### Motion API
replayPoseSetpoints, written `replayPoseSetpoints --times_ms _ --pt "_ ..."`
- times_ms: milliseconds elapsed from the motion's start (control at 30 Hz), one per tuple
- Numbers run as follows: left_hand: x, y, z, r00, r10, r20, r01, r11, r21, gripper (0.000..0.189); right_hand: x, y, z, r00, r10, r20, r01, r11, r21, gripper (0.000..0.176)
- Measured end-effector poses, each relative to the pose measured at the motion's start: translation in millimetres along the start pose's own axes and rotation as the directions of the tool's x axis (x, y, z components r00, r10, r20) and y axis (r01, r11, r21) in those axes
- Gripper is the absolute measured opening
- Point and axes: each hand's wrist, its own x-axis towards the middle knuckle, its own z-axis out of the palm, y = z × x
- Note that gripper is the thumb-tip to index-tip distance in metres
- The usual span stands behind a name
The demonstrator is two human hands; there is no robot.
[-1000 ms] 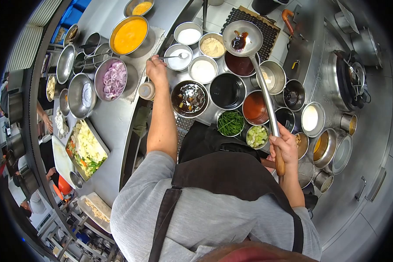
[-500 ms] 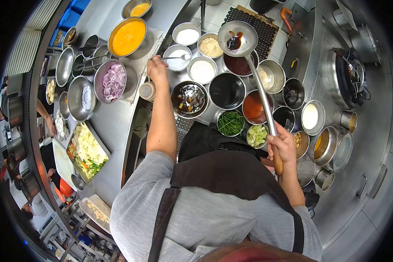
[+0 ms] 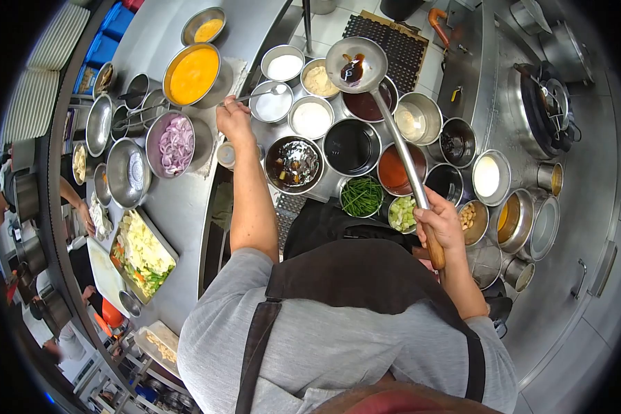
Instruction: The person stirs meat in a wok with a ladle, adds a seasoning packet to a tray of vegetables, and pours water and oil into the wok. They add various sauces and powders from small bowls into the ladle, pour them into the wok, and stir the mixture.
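The right hand [image 3: 440, 224] was wrapped firmly round the wooden end of the ladle [image 3: 399, 145], whose raised bowl carried dark sauce [image 3: 352, 69] and partly covered the maroon sauce [image 3: 369, 105] from view. The left hand [image 3: 234, 122] had its fingers curled tight on the spoon [image 3: 278, 89], its tip over white powder [image 3: 272, 107]. Nearer the body stood black liquid [image 3: 352, 147], red sauce [image 3: 392, 170] and green stalks [image 3: 361, 197]. On the left-hand counter were orange liquid [image 3: 194, 74], onions [image 3: 176, 146] and, nearer, a tray [image 3: 164, 243] of cut vegetables [image 3: 143, 252].
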Motion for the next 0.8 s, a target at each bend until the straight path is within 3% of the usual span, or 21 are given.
replayPoseSetpoints --times_ms 200,267,367,500,600,800 --pt "-12 30 19 0.996 0.038 0.085 -0.024 0.988 -0.153 0.021 5 -1 6 1.0 0.025 0.009 -0.025 0.999 -0.027 0.057" --pt "-22 45 31 0.963 0.12 0.239 -0.073 0.977 -0.198 0.021 6 -1 7 0.999 0.039 0.023 -0.038 0.998 -0.043 0.058" --pt "-26 56 51 0.895 0.41 0.176 -0.411 0.911 -0.031 0.023 6 -3 9 0.997 0.051 0.053 -0.05 0.998 -0.029 0.058" --pt "21 19 68 0.905 0.415 0.091 -0.424 0.897 0.126 0.021 5 1 9 0.998 0.048 0.043 -0.048 0.999 0.006 0.057" --pt "48 -21 83 0.875 0.434 0.215 -0.482 0.823 0.3 0.023 3 2 6 0.999 0.034 0.022 -0.034 0.999 0.005 0.058" --pt "58 -39 95 0.919 0.293 0.262 -0.371 0.867 0.332 0.026 -1 -3 7 0.998 0.047 -0.041 -0.047 0.999 -0.009 0.057"
